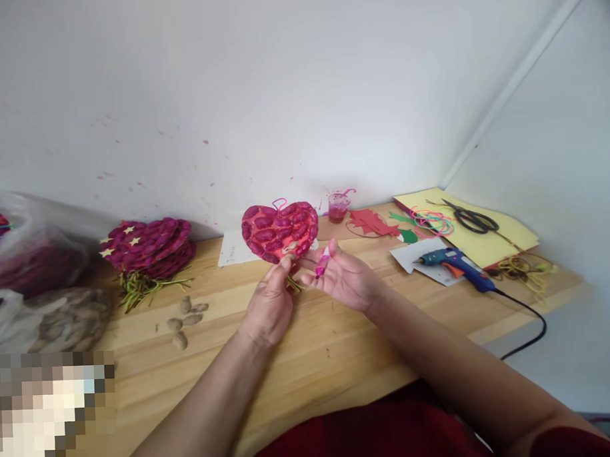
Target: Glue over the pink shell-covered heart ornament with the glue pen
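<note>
My left hand (pixel 272 299) pinches the lower tip of a heart-shaped peanut decoration (pixel 280 233), held upright above the table. Magenta-painted peanuts cover its red face, and one near the bottom (pixel 290 248) looks paler. A pink loop sticks up from its top notch, and greenish strands hang below. Beside it, palm turned up, my right hand (pixel 349 280) holds a small shiny magenta piece (pixel 322 264) between thumb and fingers; its exact kind is unclear. Several plain peanuts (pixel 183 321) lie on the table to the left.
At left, magenta peanut decorations (pixel 155 244) are stacked beside plastic bags (pixel 46 257). A magenta-stained cup (pixel 338 207) stands by the wall. Rightward lie red paper cutouts (pixel 369 223), coloured cords (pixel 435 219), black scissors (pixel 472 219) and a corded blue glue gun (pixel 459 264).
</note>
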`<state>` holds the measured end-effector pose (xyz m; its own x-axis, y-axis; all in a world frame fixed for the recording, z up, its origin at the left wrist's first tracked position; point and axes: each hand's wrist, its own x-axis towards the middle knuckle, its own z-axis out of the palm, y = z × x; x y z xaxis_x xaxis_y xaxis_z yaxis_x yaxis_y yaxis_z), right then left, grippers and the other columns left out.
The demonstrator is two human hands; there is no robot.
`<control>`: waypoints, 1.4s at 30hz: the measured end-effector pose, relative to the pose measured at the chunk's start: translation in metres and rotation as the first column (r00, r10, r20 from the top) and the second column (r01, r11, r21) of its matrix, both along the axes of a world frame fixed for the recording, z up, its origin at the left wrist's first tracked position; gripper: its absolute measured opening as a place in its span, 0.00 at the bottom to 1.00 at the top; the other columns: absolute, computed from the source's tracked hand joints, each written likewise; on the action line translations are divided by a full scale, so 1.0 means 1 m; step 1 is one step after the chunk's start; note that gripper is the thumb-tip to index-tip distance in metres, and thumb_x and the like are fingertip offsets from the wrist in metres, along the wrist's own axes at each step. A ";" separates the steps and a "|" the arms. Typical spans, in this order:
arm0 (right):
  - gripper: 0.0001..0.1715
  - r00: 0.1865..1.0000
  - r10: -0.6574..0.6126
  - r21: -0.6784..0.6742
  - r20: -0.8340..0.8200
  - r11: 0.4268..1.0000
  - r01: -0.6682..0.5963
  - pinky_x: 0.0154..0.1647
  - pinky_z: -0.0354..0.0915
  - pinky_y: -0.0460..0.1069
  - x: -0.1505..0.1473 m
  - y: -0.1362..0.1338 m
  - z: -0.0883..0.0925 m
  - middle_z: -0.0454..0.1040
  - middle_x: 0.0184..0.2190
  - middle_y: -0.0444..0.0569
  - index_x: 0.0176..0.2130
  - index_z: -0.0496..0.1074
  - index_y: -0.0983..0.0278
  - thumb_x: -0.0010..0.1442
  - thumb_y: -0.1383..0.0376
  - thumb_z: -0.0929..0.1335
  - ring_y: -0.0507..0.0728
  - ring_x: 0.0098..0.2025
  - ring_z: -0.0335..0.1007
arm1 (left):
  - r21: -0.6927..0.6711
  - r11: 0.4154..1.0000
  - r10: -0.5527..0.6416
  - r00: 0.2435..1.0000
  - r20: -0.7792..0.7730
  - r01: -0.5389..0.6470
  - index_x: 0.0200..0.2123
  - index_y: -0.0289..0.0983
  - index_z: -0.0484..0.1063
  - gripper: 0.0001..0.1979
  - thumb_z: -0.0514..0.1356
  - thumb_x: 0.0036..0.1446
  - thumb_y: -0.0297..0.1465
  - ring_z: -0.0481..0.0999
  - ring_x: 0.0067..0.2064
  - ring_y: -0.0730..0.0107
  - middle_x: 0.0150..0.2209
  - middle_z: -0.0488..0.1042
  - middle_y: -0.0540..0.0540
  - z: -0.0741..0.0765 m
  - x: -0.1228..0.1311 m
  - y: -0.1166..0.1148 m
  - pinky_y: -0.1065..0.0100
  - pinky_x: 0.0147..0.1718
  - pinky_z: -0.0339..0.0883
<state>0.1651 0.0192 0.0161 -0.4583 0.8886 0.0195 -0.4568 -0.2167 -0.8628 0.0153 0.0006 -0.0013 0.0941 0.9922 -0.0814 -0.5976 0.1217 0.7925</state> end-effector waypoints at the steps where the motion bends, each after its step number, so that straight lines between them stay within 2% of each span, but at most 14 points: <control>1: 0.24 1.000 -0.004 -0.019 -0.031 1.000 0.003 0.46 0.76 0.55 -0.003 -0.001 0.000 0.80 0.43 0.53 0.37 0.68 0.60 0.65 0.42 0.66 0.58 0.47 0.77 | 0.016 1.000 -0.004 1.000 0.005 0.004 0.46 0.38 0.81 0.20 0.70 0.54 0.43 0.73 0.59 0.54 0.54 0.80 0.41 -0.002 0.002 -0.001 0.60 0.57 0.65; 6: 0.22 0.977 0.008 -0.070 -0.215 0.997 -0.023 0.55 0.73 0.56 -0.018 -0.008 -0.008 0.79 0.42 0.49 0.35 0.70 0.60 0.63 0.44 0.69 0.57 0.50 0.76 | 0.037 0.997 0.058 0.997 0.057 -0.061 0.43 0.38 0.82 0.17 0.70 0.55 0.41 0.75 0.57 0.59 0.50 0.81 0.44 -0.007 0.008 -0.003 0.61 0.60 0.63; 12: 0.20 0.960 0.042 -0.067 -0.278 0.996 -0.063 0.62 0.68 0.56 -0.027 -0.011 -0.026 0.77 0.34 0.44 0.33 0.74 0.62 0.59 0.48 0.74 0.55 0.46 0.76 | -0.081 0.993 0.088 0.991 0.104 -0.080 0.38 0.36 0.79 0.16 0.73 0.50 0.40 0.79 0.42 0.67 0.37 0.81 0.47 -0.004 0.007 -0.005 0.67 0.47 0.71; 17: 0.18 0.952 0.071 -0.082 -0.297 0.992 -0.100 0.64 0.65 0.56 -0.023 -0.012 -0.022 0.79 0.41 0.47 0.32 0.76 0.62 0.61 0.51 0.74 0.56 0.52 0.75 | -0.109 0.987 0.131 0.986 0.101 -0.120 0.39 0.36 0.78 0.20 0.75 0.47 0.40 0.77 0.34 0.72 0.32 0.77 0.50 -0.002 0.004 -0.003 0.70 0.38 0.71; 22: 0.17 0.954 0.090 -0.107 -0.286 0.986 -0.126 0.65 0.66 0.56 -0.021 -0.013 -0.015 0.79 0.50 0.49 0.34 0.76 0.62 0.60 0.50 0.75 0.57 0.57 0.73 | -0.131 0.983 0.141 0.983 0.121 -0.125 0.43 0.35 0.78 0.22 0.75 0.48 0.41 0.74 0.33 0.77 0.37 0.77 0.49 -0.001 0.001 0.000 0.74 0.33 0.70; 26: 0.19 0.964 0.076 -0.108 -0.255 0.988 -0.107 0.62 0.69 0.55 -0.020 -0.014 -0.014 0.77 0.54 0.48 0.35 0.76 0.62 0.59 0.49 0.75 0.57 0.54 0.75 | -0.193 0.976 0.130 0.977 0.170 -0.097 0.42 0.35 0.77 0.22 0.74 0.48 0.41 0.71 0.29 0.80 0.38 0.76 0.50 0.001 -0.002 0.001 0.75 0.28 0.68; 30: 0.19 0.960 0.088 -0.089 -0.265 0.989 -0.115 0.56 0.73 0.52 -0.018 -0.014 -0.013 0.79 0.48 0.46 0.35 0.76 0.61 0.58 0.49 0.75 0.54 0.45 0.78 | -0.198 0.980 0.051 0.967 0.250 -0.001 0.41 0.37 0.75 0.20 0.73 0.50 0.40 0.74 0.31 0.78 0.35 0.75 0.51 0.005 -0.002 -0.001 0.75 0.29 0.68; 32: 0.19 0.959 0.113 -0.059 -0.261 0.989 -0.133 0.54 0.74 0.51 -0.018 -0.014 -0.011 0.80 0.45 0.45 0.34 0.75 0.61 0.59 0.49 0.75 0.53 0.42 0.78 | -0.195 0.980 0.023 0.956 0.291 0.036 0.40 0.37 0.74 0.18 0.74 0.50 0.39 0.72 0.29 0.80 0.31 0.72 0.53 0.007 -0.002 -0.001 0.77 0.29 0.68; 37: 0.21 0.970 0.127 -0.067 -0.207 0.987 -0.143 0.52 0.73 0.49 -0.018 -0.014 -0.013 0.79 0.40 0.46 0.34 0.75 0.62 0.58 0.47 0.75 0.52 0.43 0.78 | -0.224 0.968 -0.047 0.958 0.282 0.114 0.37 0.32 0.75 0.18 0.71 0.54 0.41 0.64 0.21 0.83 0.22 0.66 0.54 0.010 -0.007 0.001 0.80 0.19 0.60; 39: 0.21 0.976 0.112 -0.083 -0.189 0.988 -0.129 0.51 0.72 0.50 -0.017 -0.013 -0.015 0.79 0.38 0.46 0.34 0.75 0.62 0.58 0.47 0.75 0.53 0.41 0.78 | -0.211 0.973 -0.036 0.965 0.260 0.093 0.35 0.31 0.75 0.18 0.69 0.55 0.42 0.66 0.21 0.81 0.23 0.68 0.52 0.010 -0.010 0.003 0.78 0.18 0.60; 42: 0.22 0.982 0.083 -0.100 -0.170 0.990 -0.101 0.52 0.72 0.52 -0.016 -0.012 -0.019 0.79 0.35 0.46 0.33 0.75 0.63 0.58 0.47 0.75 0.53 0.40 0.77 | -0.196 0.980 0.054 0.981 0.184 -0.017 0.35 0.32 0.75 0.17 0.69 0.56 0.41 0.71 0.24 0.76 0.28 0.74 0.47 0.011 -0.013 0.006 0.75 0.21 0.65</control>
<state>0.1489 0.0075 -0.0031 -0.5368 0.8436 0.0087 -0.5648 -0.3517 -0.7465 0.0018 0.0062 0.0092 0.0911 0.9625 -0.2555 -0.7400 0.2371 0.6294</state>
